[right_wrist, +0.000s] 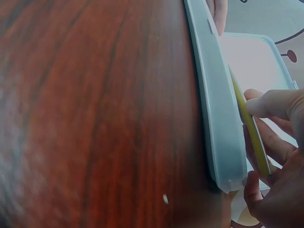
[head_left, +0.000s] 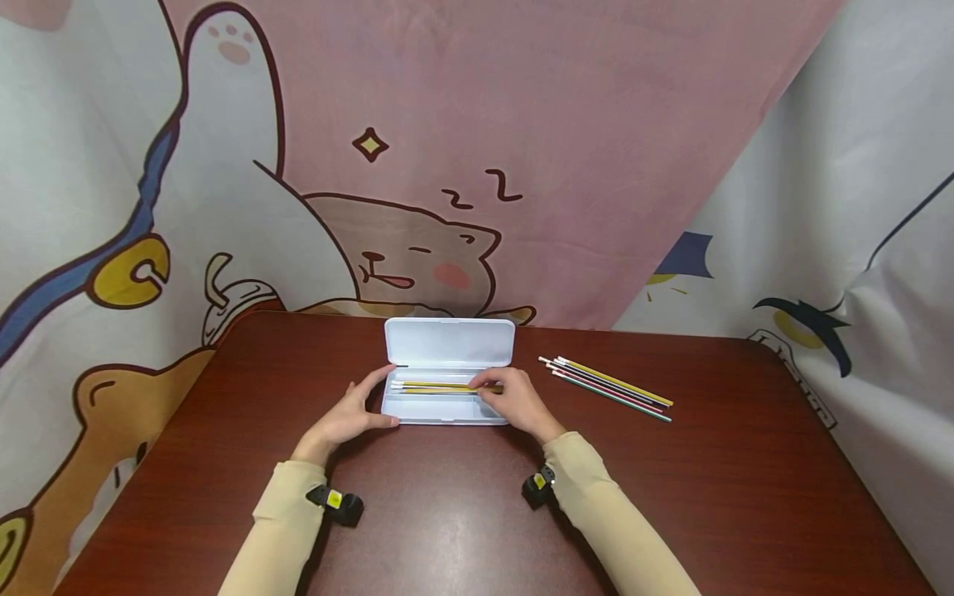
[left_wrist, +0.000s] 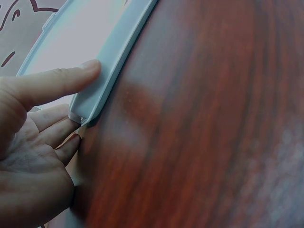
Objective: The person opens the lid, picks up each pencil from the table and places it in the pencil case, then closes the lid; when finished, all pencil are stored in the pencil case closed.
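Note:
A white pencil case [head_left: 450, 343] lies on the table with its lid raised at the back. Around its left end, my left hand [head_left: 349, 417] holds it, thumb at the front wall and fingers at the far side. The thumb [left_wrist: 71, 80] shows on the case's edge in the left wrist view. Over the right half of the tray, my right hand [head_left: 516, 401] pinches a yellow-striped pencil [right_wrist: 256, 142] between thumb and fingers. Another yellow pencil [head_left: 428, 384] lies lengthwise in the case, white ends to the left.
Right of the case, several pencils [head_left: 614, 389] in yellow, dark, red and green lie side by side at a slant on the brown table [head_left: 447, 513]. Behind the table hangs a cloth [head_left: 566, 149] printed with cartoon animals.

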### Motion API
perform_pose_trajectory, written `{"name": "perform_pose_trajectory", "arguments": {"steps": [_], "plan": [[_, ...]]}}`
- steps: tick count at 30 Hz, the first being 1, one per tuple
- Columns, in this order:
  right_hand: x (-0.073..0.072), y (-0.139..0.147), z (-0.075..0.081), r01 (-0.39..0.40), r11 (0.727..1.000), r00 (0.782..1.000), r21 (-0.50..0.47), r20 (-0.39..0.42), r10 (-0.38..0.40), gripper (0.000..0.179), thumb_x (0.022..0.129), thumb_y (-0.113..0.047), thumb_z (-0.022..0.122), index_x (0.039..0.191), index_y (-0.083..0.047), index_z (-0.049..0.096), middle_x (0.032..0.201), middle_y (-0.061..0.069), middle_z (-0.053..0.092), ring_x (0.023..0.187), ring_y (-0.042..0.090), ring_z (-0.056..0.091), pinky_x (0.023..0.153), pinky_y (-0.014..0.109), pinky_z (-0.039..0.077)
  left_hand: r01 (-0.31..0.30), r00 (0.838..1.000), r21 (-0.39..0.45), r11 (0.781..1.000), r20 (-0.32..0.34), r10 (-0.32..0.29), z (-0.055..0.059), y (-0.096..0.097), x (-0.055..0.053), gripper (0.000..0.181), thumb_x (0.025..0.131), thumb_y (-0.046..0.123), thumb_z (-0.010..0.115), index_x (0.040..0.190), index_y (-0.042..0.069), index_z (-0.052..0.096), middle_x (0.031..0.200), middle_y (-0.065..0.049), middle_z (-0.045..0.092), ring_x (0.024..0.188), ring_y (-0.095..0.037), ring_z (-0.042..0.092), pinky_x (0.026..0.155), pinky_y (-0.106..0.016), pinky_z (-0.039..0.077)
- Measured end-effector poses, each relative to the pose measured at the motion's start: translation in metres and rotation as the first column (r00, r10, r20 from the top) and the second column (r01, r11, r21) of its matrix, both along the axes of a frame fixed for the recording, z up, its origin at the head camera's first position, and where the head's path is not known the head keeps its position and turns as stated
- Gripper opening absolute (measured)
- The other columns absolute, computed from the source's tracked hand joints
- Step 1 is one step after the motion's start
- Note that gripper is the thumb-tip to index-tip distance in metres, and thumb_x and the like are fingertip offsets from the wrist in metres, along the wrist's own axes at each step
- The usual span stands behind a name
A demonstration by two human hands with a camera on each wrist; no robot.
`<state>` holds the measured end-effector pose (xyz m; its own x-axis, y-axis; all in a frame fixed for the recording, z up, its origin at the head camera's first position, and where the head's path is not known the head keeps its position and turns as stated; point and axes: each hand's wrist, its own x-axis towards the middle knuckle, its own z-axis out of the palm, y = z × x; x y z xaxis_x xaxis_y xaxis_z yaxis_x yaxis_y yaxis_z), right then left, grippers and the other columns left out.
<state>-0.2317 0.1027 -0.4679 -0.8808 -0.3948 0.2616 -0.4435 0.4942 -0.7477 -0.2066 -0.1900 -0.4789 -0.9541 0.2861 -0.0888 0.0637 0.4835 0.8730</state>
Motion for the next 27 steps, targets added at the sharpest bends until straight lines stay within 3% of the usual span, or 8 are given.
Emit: {"name": "perform_pose_trajectory", "arguments": {"steps": [7, 18, 23, 27], "plan": [[0.000, -0.003, -0.003, 0.034, 0.999, 0.999, 0.018, 0.000, -0.034, 0.015, 0.080, 0.001, 0.070, 0.089, -0.008, 0.076, 0.090, -0.001, 0.071, 0.080, 0.011, 0.058, 0.070, 0.025, 0.047, -0.005, 1.000, 0.015, 1.000, 0.009, 0.005, -0.002, 0.000, -0.001, 0.089, 0.073, 0.008, 0.080, 0.148, 0.008, 0.033, 0.151, -0.024, 0.029, 0.143, -0.042, 0.009, 0.110, -0.058, -0.012], [-0.001, 0.010, -0.004, 0.020, 0.999, 0.998, -0.034, 0.055, -0.019, 0.012, 0.084, 0.001, 0.068, 0.092, -0.005, 0.075, 0.091, 0.000, 0.071, 0.086, 0.014, 0.061, 0.076, 0.030, 0.048, -0.012, 1.000, 0.007, 1.000, 0.025, 0.011, -0.002, 0.001, 0.000, 0.089, 0.073, 0.009, 0.080, 0.149, 0.010, 0.033, 0.153, -0.023, 0.025, 0.142, -0.044, -0.001, 0.109, -0.060, -0.011], [0.002, 0.022, -0.001, 0.047, 0.997, 0.997, -0.054, 0.057, -0.044, 0.012, 0.085, 0.000, 0.068, 0.093, -0.006, 0.075, 0.093, 0.001, 0.070, 0.079, 0.015, 0.057, 0.067, 0.028, 0.045, -0.007, 1.000, 0.003, 1.000, 0.011, 0.007, -0.003, 0.000, -0.001, 0.088, 0.073, 0.009, 0.080, 0.148, 0.010, 0.033, 0.152, -0.023, 0.027, 0.143, -0.043, 0.004, 0.110, -0.058, -0.011], [0.004, 0.032, 0.001, 0.064, 0.994, 0.996, -0.088, 0.059, -0.059, 0.013, 0.086, 0.000, 0.068, 0.094, -0.007, 0.075, 0.095, 0.002, 0.070, 0.083, 0.016, 0.059, 0.071, 0.030, 0.047, -0.008, 1.000, 0.002, 1.000, 0.010, 0.008, -0.003, -0.001, -0.001, 0.088, 0.073, 0.009, 0.081, 0.148, 0.010, 0.034, 0.152, -0.023, 0.027, 0.143, -0.042, 0.006, 0.110, -0.057, -0.012]]}}
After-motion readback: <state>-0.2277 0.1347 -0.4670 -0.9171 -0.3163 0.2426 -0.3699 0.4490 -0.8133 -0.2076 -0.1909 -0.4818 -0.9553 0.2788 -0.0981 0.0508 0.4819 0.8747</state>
